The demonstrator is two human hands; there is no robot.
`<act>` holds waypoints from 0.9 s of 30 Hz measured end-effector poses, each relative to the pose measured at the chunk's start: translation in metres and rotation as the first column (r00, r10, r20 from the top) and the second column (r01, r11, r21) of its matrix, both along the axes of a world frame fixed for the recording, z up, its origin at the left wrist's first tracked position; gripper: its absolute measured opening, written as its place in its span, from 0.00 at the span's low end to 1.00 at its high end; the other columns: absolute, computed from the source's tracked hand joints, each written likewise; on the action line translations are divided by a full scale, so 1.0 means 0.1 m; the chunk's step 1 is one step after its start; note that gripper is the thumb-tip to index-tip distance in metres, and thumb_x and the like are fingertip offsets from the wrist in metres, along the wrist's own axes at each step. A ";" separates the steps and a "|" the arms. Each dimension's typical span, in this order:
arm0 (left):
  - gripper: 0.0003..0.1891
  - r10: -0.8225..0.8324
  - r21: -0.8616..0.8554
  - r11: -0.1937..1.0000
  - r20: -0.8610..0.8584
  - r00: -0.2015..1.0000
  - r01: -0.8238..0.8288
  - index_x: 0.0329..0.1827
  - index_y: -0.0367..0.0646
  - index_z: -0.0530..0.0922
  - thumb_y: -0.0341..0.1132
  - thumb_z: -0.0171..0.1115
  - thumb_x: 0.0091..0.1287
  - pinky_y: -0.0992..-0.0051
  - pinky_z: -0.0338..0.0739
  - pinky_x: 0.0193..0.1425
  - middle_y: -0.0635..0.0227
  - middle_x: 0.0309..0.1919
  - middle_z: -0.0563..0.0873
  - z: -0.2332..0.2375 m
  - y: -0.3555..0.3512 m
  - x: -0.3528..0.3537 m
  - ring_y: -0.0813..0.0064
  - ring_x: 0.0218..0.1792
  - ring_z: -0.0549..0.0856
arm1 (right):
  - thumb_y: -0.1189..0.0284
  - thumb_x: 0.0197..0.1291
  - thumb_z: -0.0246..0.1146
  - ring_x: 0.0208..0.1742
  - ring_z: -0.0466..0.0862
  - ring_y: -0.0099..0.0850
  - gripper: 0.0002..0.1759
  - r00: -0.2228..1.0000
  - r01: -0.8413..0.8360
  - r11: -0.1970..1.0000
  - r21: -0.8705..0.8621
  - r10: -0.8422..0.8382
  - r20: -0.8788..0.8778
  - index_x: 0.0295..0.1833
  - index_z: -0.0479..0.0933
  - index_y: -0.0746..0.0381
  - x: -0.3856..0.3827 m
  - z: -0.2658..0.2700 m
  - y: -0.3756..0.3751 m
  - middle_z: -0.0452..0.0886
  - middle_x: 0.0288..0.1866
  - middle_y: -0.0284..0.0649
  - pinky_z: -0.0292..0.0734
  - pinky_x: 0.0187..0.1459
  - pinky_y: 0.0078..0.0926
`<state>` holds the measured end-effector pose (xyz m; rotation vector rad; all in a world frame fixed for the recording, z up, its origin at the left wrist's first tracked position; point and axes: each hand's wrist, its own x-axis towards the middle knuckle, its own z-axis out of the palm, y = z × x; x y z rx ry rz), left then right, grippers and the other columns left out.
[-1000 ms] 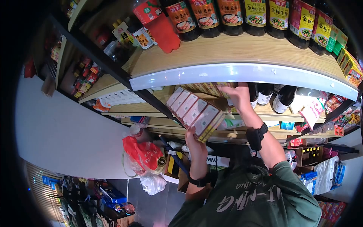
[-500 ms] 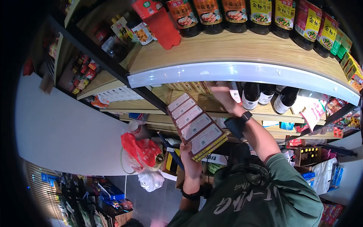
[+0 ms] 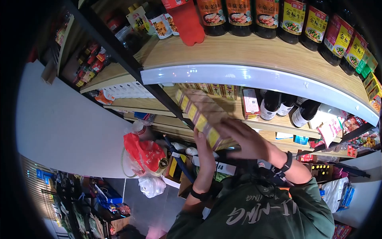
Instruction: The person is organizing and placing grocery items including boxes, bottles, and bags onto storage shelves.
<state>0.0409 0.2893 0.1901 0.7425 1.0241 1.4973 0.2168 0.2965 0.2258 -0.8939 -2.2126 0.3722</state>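
Note:
A row of small yellow-and-brown cartons (image 3: 199, 109), slightly blurred, slants in front of the lower shelf. My left hand (image 3: 203, 149) grips the near end of the row from the left side, its thumb up along the yellow faces. Over the near right part of the row lies my right hand (image 3: 244, 137), smeared by motion, its fingers bent against the cartons. Behind the row, similar patterned cartons (image 3: 215, 89) stand on the lower shelf. A single red-and-white box (image 3: 250, 104) stands to their right.
Dark bottles with white labels (image 3: 270, 105) stand right on the lower shelf. The upper shelf's white front edge (image 3: 246, 75) overhangs it, with soy sauce bottles (image 3: 266, 18) above. A black post (image 3: 159, 97) rises at left. Below it hang red and white bags (image 3: 145, 153).
My right hand has come back from the lower shelf onto the cartons. The row has turned, so its yellow side faces me more. The red-and-white box shows fully now.

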 end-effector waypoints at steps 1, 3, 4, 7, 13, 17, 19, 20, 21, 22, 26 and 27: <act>0.31 -0.073 0.096 0.993 0.022 0.997 0.071 0.75 0.39 0.56 0.47 0.48 0.76 0.68 0.69 0.65 0.60 0.67 0.70 -0.06 0.07 0.04 0.70 0.61 0.75 | 0.77 0.49 0.71 0.63 0.76 0.46 0.39 0.992 0.063 0.996 -0.067 -0.069 -0.101 0.68 0.63 0.65 -0.05 -0.15 0.09 0.74 0.62 0.51 0.71 0.64 0.38; 0.33 -0.279 0.233 0.929 -0.074 0.957 0.289 0.80 0.40 0.48 0.47 0.44 0.78 0.68 0.68 0.67 0.61 0.74 0.61 -0.06 0.15 0.04 0.70 0.67 0.70 | 0.79 0.50 0.68 0.63 0.76 0.44 0.38 0.933 -0.011 0.961 -0.275 -0.090 -0.349 0.68 0.61 0.65 -0.07 -0.42 0.27 0.74 0.61 0.50 0.71 0.64 0.36; 0.33 -0.285 0.238 0.925 -0.075 0.956 0.295 0.80 0.40 0.48 0.47 0.44 0.78 0.68 0.68 0.67 0.61 0.74 0.61 -0.04 0.21 0.08 0.70 0.67 0.70 | 0.80 0.51 0.66 0.63 0.76 0.42 0.37 0.811 -0.145 0.886 -0.441 -0.148 -0.566 0.68 0.60 0.65 -0.07 -0.42 0.33 0.75 0.59 0.50 0.71 0.63 0.35; 0.32 -0.282 0.275 0.895 -0.262 0.923 0.351 0.79 0.37 0.48 0.35 0.49 0.76 0.69 0.65 0.70 0.56 0.79 0.48 -0.08 0.35 0.20 0.65 0.75 0.60 | 0.82 0.51 0.66 0.61 0.76 0.39 0.39 0.833 0.038 0.888 -0.459 -0.281 -0.476 0.68 0.56 0.65 -0.12 -0.51 0.54 0.75 0.58 0.49 0.72 0.61 0.33; 0.34 -0.137 0.290 0.860 -0.663 0.736 0.420 0.79 0.37 0.46 0.30 0.51 0.74 0.67 0.63 0.72 0.51 0.77 0.54 -0.42 0.70 0.14 0.63 0.75 0.60 | 0.90 0.44 0.59 0.64 0.65 0.59 0.43 0.844 0.286 0.918 -0.273 -0.377 -0.382 0.69 0.53 0.69 -0.22 -0.62 0.86 0.57 0.67 0.62 0.66 0.63 0.43; 0.39 -0.087 0.290 0.877 -0.689 0.719 0.384 0.80 0.38 0.40 0.32 0.54 0.73 0.71 0.66 0.69 0.49 0.77 0.53 -0.64 0.89 0.03 0.65 0.70 0.67 | 0.86 0.47 0.58 0.70 0.57 0.66 0.46 0.859 0.444 0.871 0.210 -0.347 -0.377 0.74 0.49 0.73 -0.36 -0.68 0.72 0.55 0.70 0.66 0.56 0.71 0.52; 0.42 -0.215 0.157 0.945 -0.365 0.906 0.287 0.80 0.43 0.35 0.31 0.54 0.73 0.70 0.66 0.68 0.50 0.73 0.61 -0.52 0.99 0.03 0.67 0.65 0.72 | 0.85 0.50 0.58 0.73 0.53 0.65 0.44 0.897 0.422 0.888 0.181 -0.380 -0.226 0.75 0.51 0.71 -0.35 -0.67 0.58 0.50 0.74 0.64 0.53 0.72 0.52; 0.42 -0.224 0.153 0.943 -0.364 0.904 0.295 0.80 0.43 0.35 0.31 0.54 0.73 0.70 0.66 0.68 0.50 0.73 0.61 -0.43 1.05 0.07 0.67 0.65 0.72 | 0.83 0.52 0.58 0.77 0.50 0.63 0.43 0.917 0.400 0.905 0.143 -0.393 -0.071 0.76 0.53 0.68 -0.33 -0.67 0.52 0.46 0.77 0.62 0.50 0.74 0.53; 0.42 -0.277 0.219 0.914 -0.281 0.919 0.342 0.80 0.44 0.34 0.30 0.54 0.73 0.71 0.68 0.66 0.52 0.68 0.67 -0.31 1.12 0.13 0.69 0.62 0.74 | 0.83 0.53 0.58 0.77 0.49 0.63 0.42 0.938 0.343 0.930 0.133 -0.332 -0.101 0.76 0.54 0.68 -0.33 -0.73 0.53 0.44 0.78 0.62 0.50 0.75 0.51; 0.43 -0.335 0.287 0.879 -0.199 0.921 0.381 0.80 0.46 0.33 0.30 0.54 0.72 0.72 0.70 0.64 0.54 0.64 0.72 -0.25 1.18 0.16 0.71 0.59 0.76 | 0.83 0.53 0.58 0.77 0.49 0.63 0.42 0.934 0.352 0.927 0.126 -0.341 -0.102 0.76 0.54 0.68 -0.32 -0.75 0.52 0.44 0.78 0.62 0.50 0.75 0.51; 0.40 -0.415 0.221 0.849 -0.283 0.865 0.480 0.80 0.44 0.43 0.30 0.56 0.70 0.75 0.72 0.58 0.61 0.52 0.81 -0.21 1.40 0.14 0.74 0.52 0.79 | 0.81 0.52 0.59 0.75 0.53 0.64 0.37 0.933 0.320 0.946 0.056 -0.304 -0.190 0.72 0.60 0.69 -0.26 -0.95 0.58 0.50 0.75 0.67 0.56 0.73 0.51; 0.36 -0.427 0.197 0.840 -0.335 0.840 0.506 0.77 0.38 0.51 0.31 0.58 0.69 0.75 0.72 0.58 0.60 0.51 0.81 -0.22 1.42 0.10 0.74 0.52 0.79 | 0.80 0.53 0.59 0.75 0.55 0.63 0.35 0.940 0.310 0.950 0.045 -0.299 -0.163 0.70 0.62 0.69 -0.22 -1.01 0.57 0.50 0.75 0.67 0.57 0.72 0.51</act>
